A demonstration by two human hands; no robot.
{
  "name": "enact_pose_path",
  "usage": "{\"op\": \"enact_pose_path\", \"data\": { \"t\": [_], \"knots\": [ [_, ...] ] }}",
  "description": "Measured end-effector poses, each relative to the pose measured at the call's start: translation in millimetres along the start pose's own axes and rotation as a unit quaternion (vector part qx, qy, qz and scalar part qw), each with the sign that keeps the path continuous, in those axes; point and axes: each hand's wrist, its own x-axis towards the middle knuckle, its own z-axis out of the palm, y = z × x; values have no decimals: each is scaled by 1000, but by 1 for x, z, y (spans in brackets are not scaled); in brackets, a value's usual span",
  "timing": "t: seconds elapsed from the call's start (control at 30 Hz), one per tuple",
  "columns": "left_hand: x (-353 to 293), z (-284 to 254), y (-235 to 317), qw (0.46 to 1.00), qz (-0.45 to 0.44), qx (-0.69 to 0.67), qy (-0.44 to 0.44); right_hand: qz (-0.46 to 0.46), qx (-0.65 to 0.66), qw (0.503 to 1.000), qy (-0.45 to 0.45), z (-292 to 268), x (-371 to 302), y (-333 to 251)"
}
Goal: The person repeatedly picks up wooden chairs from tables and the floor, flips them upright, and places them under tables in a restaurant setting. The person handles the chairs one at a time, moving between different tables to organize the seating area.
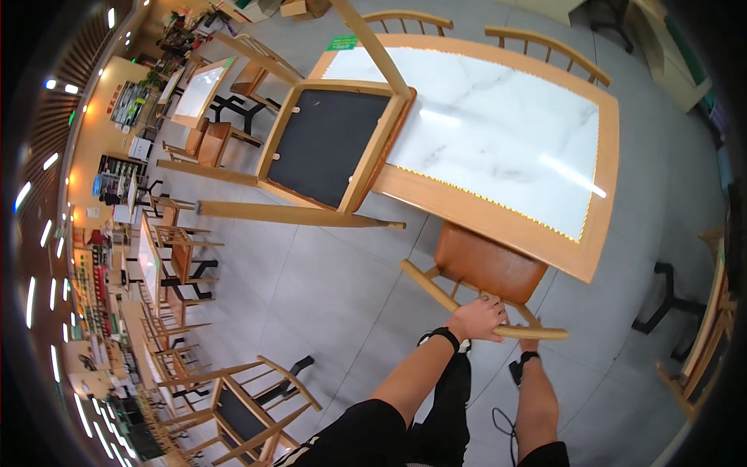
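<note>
Across the middle of the view stretches a long dining table (498,140) with a white marble-look top framed in light wood, standing on a grey tiled floor (311,288). On its near-left corner rests an upturned wooden chair (327,144), its dark seat underside facing up and its legs jutting out over the floor. Two more chair backs (545,48) show beyond the far edge of the table. Away to the left, further tables and chairs (183,261) stand in rows, some also stacked seat-down.

At the near edge of the table stands the brown-seated chair (486,268), upright and tucked partly under the tabletop, its curved wooden top rail toward the person. The left hand (478,317) has its fingers wrapped over that rail, clamped on the wood. The right hand (531,342) sits just under the same rail; only the wrist with a dark band shows, so whether its fingers are closed on the rail cannot be told.

Judging by the grip and the chair already on the table, the step in hand looks like taking hold of this chair by its back. A next move would seem to call for a firm two-handed hold on the rail and enough clearance for the seat to come free of the table's edge without knocking it.
</note>
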Motion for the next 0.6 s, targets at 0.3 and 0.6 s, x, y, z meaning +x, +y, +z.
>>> {"op": "enact_pose_path", "data": {
  "t": [0.3, 0.6],
  "knots": [
    [-64, -67, 20, 976, -106, -113, 150, 181, 298, 788, -507, -122, -165, -132],
    [-470, -14, 68, 633, -720, -270, 91, 229, 128, 822, -506, -145, -128, -163]
  ]
}}
